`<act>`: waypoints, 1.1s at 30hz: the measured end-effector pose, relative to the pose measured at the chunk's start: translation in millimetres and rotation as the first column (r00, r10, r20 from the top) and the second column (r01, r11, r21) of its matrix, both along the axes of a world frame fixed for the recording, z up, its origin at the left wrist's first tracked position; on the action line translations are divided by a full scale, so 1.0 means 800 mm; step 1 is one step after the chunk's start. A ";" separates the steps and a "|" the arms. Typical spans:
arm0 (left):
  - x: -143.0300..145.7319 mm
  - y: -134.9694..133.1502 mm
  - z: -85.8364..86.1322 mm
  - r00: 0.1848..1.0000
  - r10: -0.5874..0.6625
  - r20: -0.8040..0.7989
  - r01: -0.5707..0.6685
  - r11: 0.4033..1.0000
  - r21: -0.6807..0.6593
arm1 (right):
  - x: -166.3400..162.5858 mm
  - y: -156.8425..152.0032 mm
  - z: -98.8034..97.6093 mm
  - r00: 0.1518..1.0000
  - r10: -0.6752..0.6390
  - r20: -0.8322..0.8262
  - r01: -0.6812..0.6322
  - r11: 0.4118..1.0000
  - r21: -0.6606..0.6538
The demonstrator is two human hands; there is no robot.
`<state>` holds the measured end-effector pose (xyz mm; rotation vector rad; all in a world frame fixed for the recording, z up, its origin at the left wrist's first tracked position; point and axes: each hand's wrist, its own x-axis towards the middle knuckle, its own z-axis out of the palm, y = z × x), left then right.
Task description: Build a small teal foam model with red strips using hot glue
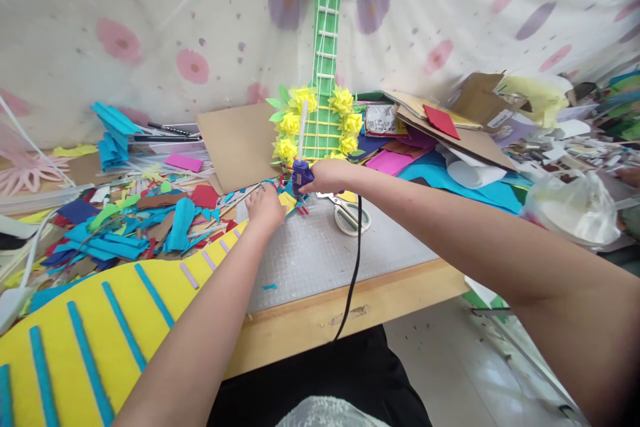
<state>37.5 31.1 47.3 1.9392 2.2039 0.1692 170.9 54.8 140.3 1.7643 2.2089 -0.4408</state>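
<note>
My right hand is closed around a purple glue gun. A whitish glue stick rises from its back end, and a black cord hangs down from it. Lying at the left is a yellow craft guitar with blue and lilac strips across it. My left hand grips its narrow far end, with the fingertips partly hidden. Small red and blue pieces show around that end, near the glue gun. Behind my hands leans a green craft guitar with white strings and yellow flowers.
White-handled scissors lie on the grey cutting mat. Colourful scraps heap up at the left. Cardboard, paper sheets and a clear plastic bag crowd the back and right. The wooden table edge runs before me.
</note>
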 end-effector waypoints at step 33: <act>0.000 0.002 0.001 0.999 -0.011 -0.039 0.011 1.000 0.009 | -0.024 -0.014 -0.007 0.997 0.068 0.034 -0.074 0.976 0.207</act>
